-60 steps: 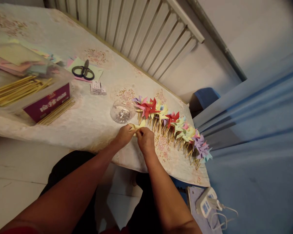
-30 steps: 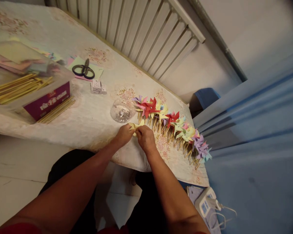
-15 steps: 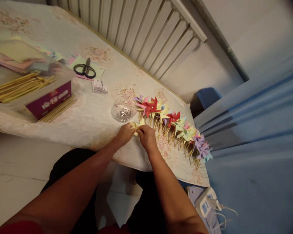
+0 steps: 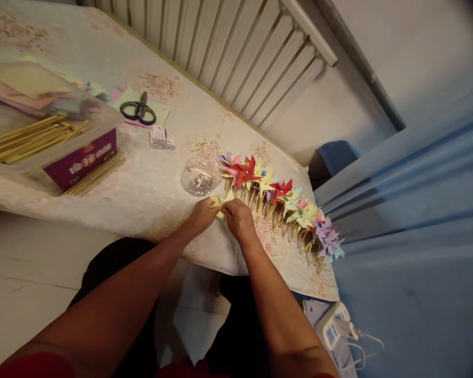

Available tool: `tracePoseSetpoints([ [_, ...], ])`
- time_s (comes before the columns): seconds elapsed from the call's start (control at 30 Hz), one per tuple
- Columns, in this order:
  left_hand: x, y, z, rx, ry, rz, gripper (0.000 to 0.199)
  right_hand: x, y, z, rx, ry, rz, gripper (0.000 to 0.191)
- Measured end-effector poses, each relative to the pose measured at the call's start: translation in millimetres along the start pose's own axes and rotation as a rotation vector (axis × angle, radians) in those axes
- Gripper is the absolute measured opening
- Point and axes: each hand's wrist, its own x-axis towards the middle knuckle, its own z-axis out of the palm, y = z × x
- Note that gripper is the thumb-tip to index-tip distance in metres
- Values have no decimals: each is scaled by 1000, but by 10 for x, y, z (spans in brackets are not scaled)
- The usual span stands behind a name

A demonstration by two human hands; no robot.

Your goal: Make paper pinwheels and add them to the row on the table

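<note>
A yellow paper pinwheel [image 4: 221,200] is held between my two hands, above the near part of the table. My left hand [image 4: 205,213] is closed on its left side. On the other side, my right hand [image 4: 238,218] pinches it with bent fingers; whether a pin is between them cannot be made out. Just beyond my hands stands a clear round dish [image 4: 197,177] with many small silvery pins. To the right, a row of finished pinwheels [image 4: 284,192] in red, yellow, green, purple and blue lies on the table, their sticks pointing toward me.
Black-handled scissors [image 4: 139,111] rest on coloured paper sheets, with small white boxes [image 4: 161,138] nearby. At left, a plastic bin [image 4: 81,157] holds wooden sticks and paper; more sticks [image 4: 95,175] lie beside it. A power strip [image 4: 333,325] sits low at right, by a blue curtain [image 4: 410,247].
Both hands stay at nearly the same spot with the yellow pinwheel; my right fingers shift only slightly. The whole view moves a little.
</note>
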Motion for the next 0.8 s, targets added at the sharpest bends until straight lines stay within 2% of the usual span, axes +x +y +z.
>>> tracePoseSetpoints([
  [0.07,0,-3,2,1,5,-8,21,-1,16,71,91,53,83,16],
  [0.13,1,-11,5,18,15,-21,21,-10,32,176,239,107,251,16],
  [0.2,3,-19,8,40,20,-34,20,-21,38,256,358,117,405,16],
  [0.23,5,-22,8,44,20,-37,20,-26,36,269,378,113,434,16],
  [0.27,5,-22,7,45,19,-38,19,-30,30,262,363,109,418,16],
  [0.4,1,1,-3,7,17,-19,17,-28,-7,104,87,76,127,18],
  [0.47,-3,15,-10,-2,20,-11,16,-19,-17,48,11,50,51,17],
  [0.53,-6,18,-13,2,26,-17,16,-7,-14,63,60,64,89,16],
  [0.7,-4,-14,-5,-14,29,-33,20,4,-3,240,380,122,470,15],
  [0.8,-4,-23,3,-49,11,-31,21,-17,-17,257,356,155,446,14],
])
